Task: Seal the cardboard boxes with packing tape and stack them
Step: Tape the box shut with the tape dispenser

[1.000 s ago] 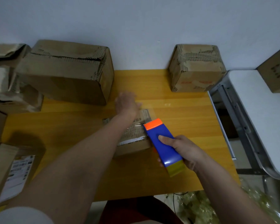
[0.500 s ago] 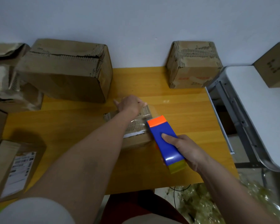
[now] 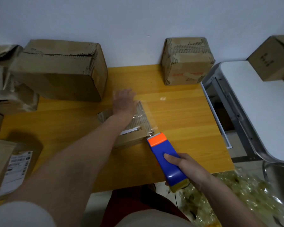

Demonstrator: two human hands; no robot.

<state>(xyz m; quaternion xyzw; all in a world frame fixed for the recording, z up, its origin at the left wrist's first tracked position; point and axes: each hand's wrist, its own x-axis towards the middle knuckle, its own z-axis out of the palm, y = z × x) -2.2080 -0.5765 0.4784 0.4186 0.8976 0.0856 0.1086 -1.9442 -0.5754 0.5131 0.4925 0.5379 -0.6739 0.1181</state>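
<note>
Here my right hand clamps the tape dispenser at the small box's near-right corner; my flat left hand presses its far end.

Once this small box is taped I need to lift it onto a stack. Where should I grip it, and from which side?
Probably by its two long side walls, coming from above. The small box lies flat and low on the table, and the left hand already covers its far end. The tape dispenser sits at its near right corner, so clear that first.
</note>
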